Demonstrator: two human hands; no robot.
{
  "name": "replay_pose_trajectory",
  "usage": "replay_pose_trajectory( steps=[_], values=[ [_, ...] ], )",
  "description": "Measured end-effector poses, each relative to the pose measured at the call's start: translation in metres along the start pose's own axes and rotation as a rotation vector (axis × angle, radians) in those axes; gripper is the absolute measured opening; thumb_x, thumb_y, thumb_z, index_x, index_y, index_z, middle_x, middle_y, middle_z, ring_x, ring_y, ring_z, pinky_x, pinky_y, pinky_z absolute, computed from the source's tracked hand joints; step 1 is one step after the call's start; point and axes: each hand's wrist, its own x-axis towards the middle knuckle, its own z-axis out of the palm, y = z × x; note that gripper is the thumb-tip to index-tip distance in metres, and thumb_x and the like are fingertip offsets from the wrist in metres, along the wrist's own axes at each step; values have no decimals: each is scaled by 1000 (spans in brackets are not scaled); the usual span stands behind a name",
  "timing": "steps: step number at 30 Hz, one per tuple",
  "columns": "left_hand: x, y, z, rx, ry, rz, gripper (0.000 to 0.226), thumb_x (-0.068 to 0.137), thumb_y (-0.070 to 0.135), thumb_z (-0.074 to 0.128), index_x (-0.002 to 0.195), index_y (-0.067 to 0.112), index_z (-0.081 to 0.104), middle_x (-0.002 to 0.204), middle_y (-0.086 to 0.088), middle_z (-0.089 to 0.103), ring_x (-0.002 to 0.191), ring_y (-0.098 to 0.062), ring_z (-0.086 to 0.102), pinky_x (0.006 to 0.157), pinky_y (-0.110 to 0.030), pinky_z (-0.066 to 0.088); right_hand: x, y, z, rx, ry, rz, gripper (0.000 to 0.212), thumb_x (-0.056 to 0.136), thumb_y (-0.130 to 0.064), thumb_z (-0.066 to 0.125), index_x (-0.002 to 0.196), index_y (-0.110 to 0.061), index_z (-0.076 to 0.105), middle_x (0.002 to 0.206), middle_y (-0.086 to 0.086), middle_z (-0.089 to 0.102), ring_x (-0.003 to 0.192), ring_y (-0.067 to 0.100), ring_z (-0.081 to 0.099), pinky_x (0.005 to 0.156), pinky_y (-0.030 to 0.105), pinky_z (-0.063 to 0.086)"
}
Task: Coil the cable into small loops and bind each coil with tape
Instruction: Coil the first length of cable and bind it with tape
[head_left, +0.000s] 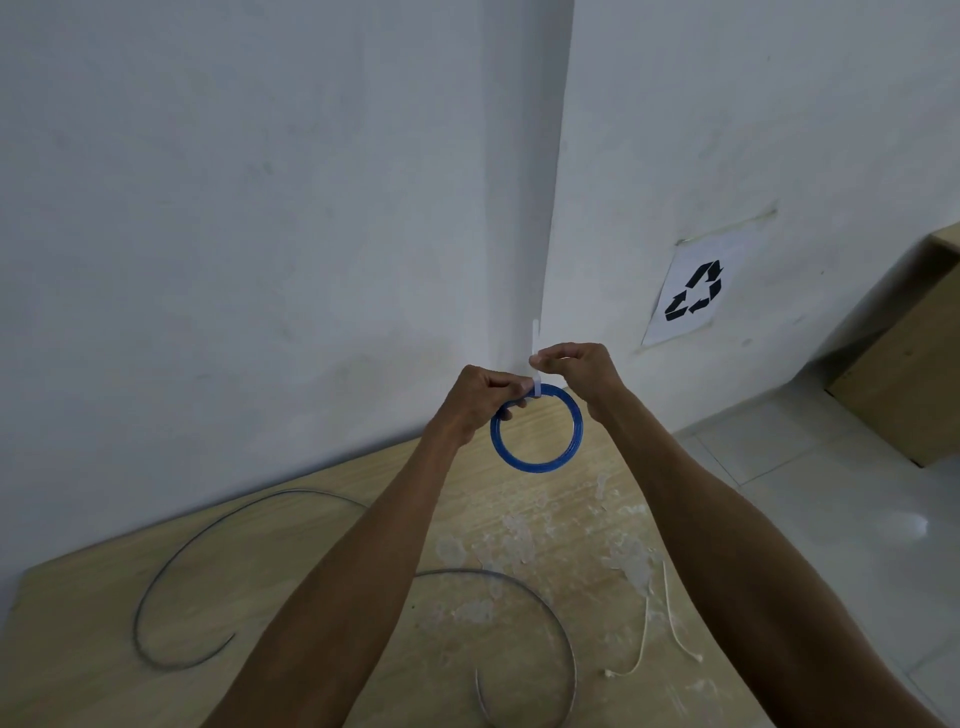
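I saw two plain white plaster walls (260, 208) meeting in a corner. A white paper sheet with a black recycling symbol (693, 291) hung on the right one, above pale glossy floor tiles (831, 493) and a tan wooden cabinet (904, 374).

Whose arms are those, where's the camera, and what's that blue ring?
No machine here: the arms are a person's, and the camera sits on that person's head, looking forward and down, so you see what they see. The left hand grips a blue coil of cable, held up above a wooden table. The right hand pinches a pale strip of tape that reaches the top of the coil. On the table lie curves of loose grey cable and thin white strings. A paper recycling sign hangs on the wall.
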Motion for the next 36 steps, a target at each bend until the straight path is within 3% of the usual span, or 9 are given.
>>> replay_pose_trajectory(
  steps=[5, 10, 14, 16, 19, 23, 27, 32, 36],
  values=[
    [4, -12, 6, -12, 34, -6, 19, 96, 20, 71, 104, 6, 80, 77, 5, 76, 64, -5, 67, 62, -19, 56, 1, 12, 3, -2, 18, 15, 19, 90, -21, 77, 101, -6, 78, 101, 3, 74, 92, 13, 65, 91, 32, 49],
    [16, -37, 23, -345, 263, -169, 15, 93, 10, 74, 79, 11, 80, 75, -11, 71, 68, -20, 63, 73, -30, 57, 2, 35, -14, -75, -106, 255, 40, 93, -48, 69, 101, -9, 73, 96, 4, 77, 87, 21, 73, 82, 37, 60],
    [33, -60, 35, -499, 337, -296, 13, 95, 10, 72, 84, 7, 79, 81, -12, 73, 71, -19, 66, 83, -34, 59, -3, 78, -37, -39, -173, 354, 24, 90, -16, 76, 110, -4, 72, 99, 13, 78, 91, 27, 77, 85, 38, 63],
    [40, -70, 42, -520, 336, -325, 14, 97, 10, 68, 87, 5, 77, 83, -11, 72, 72, -19, 66, 81, -32, 59, -3, 97, -42, 34, -133, 361, 29, 87, -3, 76, 115, -2, 69, 96, 17, 78, 89, 28, 77, 80, 35, 63],
    [53, -85, 53, -470, 262, -352, 12, 98, 11, 68, 97, 3, 77, 92, -12, 73, 84, -21, 68, 81, -33, 57, 7, 118, -48, 101, 3, 347, 30, 84, 1, 78, 112, 0, 70, 95, 21, 77, 84, 27, 76, 73, 31, 63],
    [75, -106, 63, -267, 174, -388, 23, 86, 1, 78, 109, 3, 77, 105, -10, 76, 97, -23, 73, 75, -27, 59, 36, 150, -58, 114, 154, 316, 31, 82, -2, 81, 111, 0, 72, 93, 20, 77, 88, 34, 75, 77, 39, 64],
    [99, -125, 86, -251, 244, -417, 33, 79, -6, 82, 111, -1, 76, 103, -15, 77, 95, -27, 76, 77, -30, 64, 63, 183, -65, 134, 248, 305, 33, 81, -7, 83, 112, -5, 72, 90, 17, 77, 88, 33, 76, 82, 44, 63],
    [127, -151, 126, -278, 353, -466, 31, 80, -6, 82, 110, 2, 76, 97, -8, 76, 87, -22, 76, 72, -27, 63, 83, 215, -73, 150, 328, 345, 29, 80, -3, 83, 107, -1, 74, 91, 16, 76, 79, 26, 75, 70, 29, 63],
    [146, -173, 153, -139, 373, -392, 31, 80, 0, 84, 110, 3, 77, 95, -7, 78, 85, -19, 76, 76, -35, 65, 101, 243, -83, 49, 417, 340, 23, 79, -5, 85, 100, -4, 76, 88, 11, 77, 78, 24, 76, 78, 37, 64]
  ],
)
